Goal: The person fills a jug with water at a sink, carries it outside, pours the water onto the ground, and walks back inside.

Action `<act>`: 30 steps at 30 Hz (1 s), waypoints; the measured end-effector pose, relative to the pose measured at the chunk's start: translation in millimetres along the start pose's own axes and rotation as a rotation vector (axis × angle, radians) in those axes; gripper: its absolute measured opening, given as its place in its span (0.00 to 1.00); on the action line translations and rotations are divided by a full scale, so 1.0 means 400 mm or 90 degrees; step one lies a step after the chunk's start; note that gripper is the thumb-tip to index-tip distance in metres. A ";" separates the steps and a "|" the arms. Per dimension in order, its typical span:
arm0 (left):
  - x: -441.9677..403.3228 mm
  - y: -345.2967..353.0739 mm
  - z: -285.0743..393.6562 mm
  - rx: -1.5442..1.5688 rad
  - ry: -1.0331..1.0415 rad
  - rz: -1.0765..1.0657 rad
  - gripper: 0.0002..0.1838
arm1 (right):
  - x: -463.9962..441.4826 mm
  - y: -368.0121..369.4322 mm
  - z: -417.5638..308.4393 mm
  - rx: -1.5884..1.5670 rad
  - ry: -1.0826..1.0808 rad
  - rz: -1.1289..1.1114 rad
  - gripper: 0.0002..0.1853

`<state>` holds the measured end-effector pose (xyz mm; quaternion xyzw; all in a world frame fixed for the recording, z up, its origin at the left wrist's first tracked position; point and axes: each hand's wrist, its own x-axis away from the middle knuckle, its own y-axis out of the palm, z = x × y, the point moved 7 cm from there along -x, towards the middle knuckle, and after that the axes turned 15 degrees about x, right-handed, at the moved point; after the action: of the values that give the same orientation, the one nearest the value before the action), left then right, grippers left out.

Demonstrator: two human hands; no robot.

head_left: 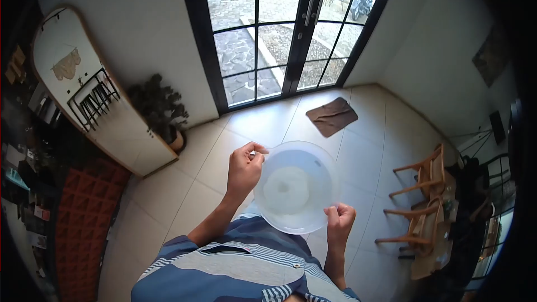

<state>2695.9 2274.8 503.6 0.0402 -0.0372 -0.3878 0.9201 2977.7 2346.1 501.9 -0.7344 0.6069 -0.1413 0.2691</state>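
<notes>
A round, translucent white plastic basin (323,176) is held up in front of my body, its open top facing me. My left hand (246,163) is closed on its upper left rim, fingers curled over the edge. At the lower right, my right hand (340,221) pinches the rim between thumb and fingers. A paler round area shows at the bottom of the basin; whether that is liquid or only the base I cannot tell.
Glass double doors (292,39) with black frames stand ahead. A crumpled brown mat (332,117) lies on the tiled floor (184,190). Wooden chairs (419,229) stand at a table on the right. A tall mirror (120,128) and a potted plant (159,106) are on the left.
</notes>
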 end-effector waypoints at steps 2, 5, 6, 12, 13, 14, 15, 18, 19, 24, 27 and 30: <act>-0.109 0.101 -0.001 0.018 0.033 -0.009 0.09 | -0.125 -0.004 0.031 -0.013 0.010 0.012 0.15; -0.271 0.234 -0.028 0.061 0.018 -0.055 0.10 | -0.308 -0.003 0.106 -0.011 0.032 0.011 0.14; -0.322 0.280 -0.021 0.056 0.008 -0.063 0.10 | -0.369 -0.003 0.120 -0.037 0.032 0.016 0.13; -0.610 0.516 -0.044 0.021 0.006 -0.060 0.10 | -0.724 -0.026 0.168 -0.051 0.057 0.036 0.11; -0.658 0.551 -0.052 0.024 0.012 -0.061 0.10 | -0.786 -0.027 0.180 -0.055 0.065 0.021 0.11; -0.702 0.587 -0.055 0.029 0.032 -0.050 0.10 | -0.847 -0.028 0.193 -0.058 0.058 0.019 0.11; -0.748 0.623 -0.059 0.031 0.037 -0.044 0.10 | -0.908 -0.026 0.205 -0.059 0.051 0.016 0.11; -0.852 0.702 -0.059 0.036 0.001 -0.006 0.10 | -1.078 -0.010 0.231 -0.081 0.032 -0.027 0.11; -0.886 0.727 -0.063 0.032 0.018 0.013 0.10 | -1.123 -0.007 0.253 -0.078 0.032 -0.043 0.11; -1.048 0.816 -0.067 0.017 0.054 0.114 0.08 | -1.419 0.023 0.260 -0.101 -0.033 -0.109 0.12; -1.117 0.853 -0.050 0.028 0.039 0.162 0.08 | -1.552 0.032 0.244 -0.059 -0.071 -0.161 0.13; -1.181 0.891 -0.035 0.037 0.019 0.198 0.08 | -1.667 0.048 0.235 -0.057 -0.091 -0.201 0.12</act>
<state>2621.7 2861.9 508.7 0.0661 -0.0405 -0.2390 0.9679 2863.3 3009.9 494.0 -0.8399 0.4694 -0.1020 0.2529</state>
